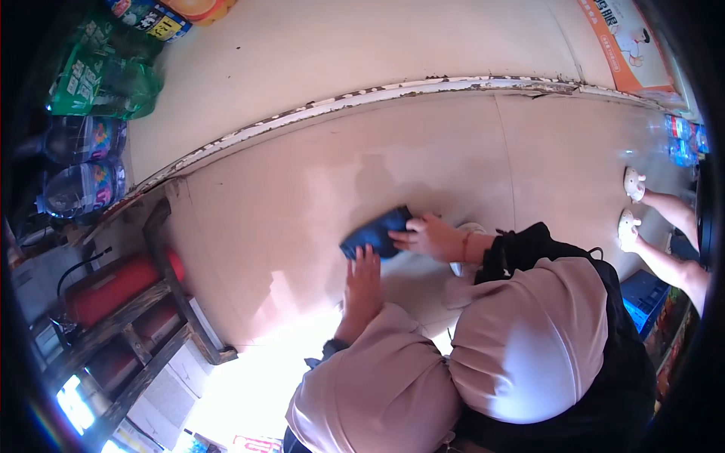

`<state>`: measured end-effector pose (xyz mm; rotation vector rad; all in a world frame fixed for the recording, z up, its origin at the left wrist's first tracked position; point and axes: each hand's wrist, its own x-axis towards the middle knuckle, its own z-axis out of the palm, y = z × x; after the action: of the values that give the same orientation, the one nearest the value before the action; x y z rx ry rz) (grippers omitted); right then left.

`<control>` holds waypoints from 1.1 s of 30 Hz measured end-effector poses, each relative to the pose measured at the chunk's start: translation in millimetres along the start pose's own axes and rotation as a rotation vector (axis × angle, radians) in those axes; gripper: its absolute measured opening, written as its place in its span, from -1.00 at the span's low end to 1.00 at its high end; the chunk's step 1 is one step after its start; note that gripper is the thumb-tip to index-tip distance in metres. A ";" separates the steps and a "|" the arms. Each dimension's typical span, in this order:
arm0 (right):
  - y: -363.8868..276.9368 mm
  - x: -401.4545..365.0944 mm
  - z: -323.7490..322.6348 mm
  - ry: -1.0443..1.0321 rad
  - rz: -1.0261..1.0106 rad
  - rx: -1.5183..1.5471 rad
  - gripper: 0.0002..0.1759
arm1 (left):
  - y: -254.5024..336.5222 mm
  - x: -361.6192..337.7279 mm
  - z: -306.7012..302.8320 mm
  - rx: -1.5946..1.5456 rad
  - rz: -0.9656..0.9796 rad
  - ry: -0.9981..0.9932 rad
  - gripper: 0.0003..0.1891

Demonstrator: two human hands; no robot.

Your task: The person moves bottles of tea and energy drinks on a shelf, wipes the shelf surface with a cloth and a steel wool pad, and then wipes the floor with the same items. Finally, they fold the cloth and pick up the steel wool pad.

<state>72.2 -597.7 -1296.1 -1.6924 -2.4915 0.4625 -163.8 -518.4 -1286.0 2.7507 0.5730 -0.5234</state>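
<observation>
A small dark blue, folded item point(375, 233), which looks soft like a cloth or pouch, is held between my two hands above the tiled floor. The fingers of my left hand point(362, 285) are closed on its lower left end. My right hand point(430, 237) grips the right end, thumb and fingers pressed together on it. A thin band circles my right wrist. Below the hands are my bent knees point(521, 340) in pale pinkish trousers.
Bottled drinks point(91, 162) stand at upper left. A red fire extinguisher point(113, 287) lies by a dark frame point(162, 283). A worn floor ledge point(347, 102) crosses ahead. Another person's feet in white slippers point(629, 226), a blue crate point(643, 302) and an orange box point(630, 45) are to the right.
</observation>
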 end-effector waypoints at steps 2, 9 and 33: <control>-6.7 1.6 1.6 -0.033 -0.062 0.093 -0.60 | 12.6 -23.1 2.0 -0.088 -0.032 -0.016 -0.33; 29.8 17.2 -36.2 0.092 0.146 0.792 -0.45 | -16.7 3.9 -16.4 -0.373 -0.344 0.405 -0.46; 93.0 9.7 -231.0 0.513 0.177 0.744 -0.50 | -50.6 85.5 -256.7 -1.482 0.139 0.317 -0.61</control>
<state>208.0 -512.2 -1105.5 -1.4653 -1.5422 0.7373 -38.1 -358.3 -1100.6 1.3981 0.4983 0.3255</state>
